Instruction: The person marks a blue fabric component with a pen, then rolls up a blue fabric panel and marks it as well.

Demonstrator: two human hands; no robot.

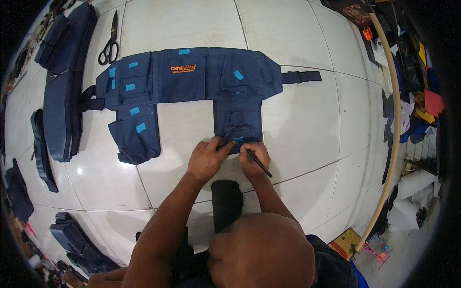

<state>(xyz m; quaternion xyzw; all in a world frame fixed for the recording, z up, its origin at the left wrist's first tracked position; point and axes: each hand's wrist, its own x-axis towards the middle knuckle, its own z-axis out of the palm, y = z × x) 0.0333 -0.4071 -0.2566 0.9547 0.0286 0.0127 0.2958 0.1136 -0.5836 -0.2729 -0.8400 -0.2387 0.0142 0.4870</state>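
Note:
A flat navy fabric piece point(225, 62) with sewn pockets, an orange print and several light-blue patches lies spread on the tiled floor in front of me. Two flaps hang from its near side. At the near end of the right flap point(247, 109), my left hand point(206, 158) has its fingers bent onto the cloth edge, thumb beside a blue patch point(238, 139). My right hand point(254, 161) is closed round a slim black pen-like tool point(259, 164). The tool's tip is hidden by the fingers, close to that patch.
Black-handled scissors point(111, 45) lie beyond the piece at left. A stack of folded navy fabric point(67, 96) and smaller navy bundles point(79, 242) sit along the left. A strap point(302, 77) sticks out right. A curved pale pole point(394, 120) borders the cluttered right side.

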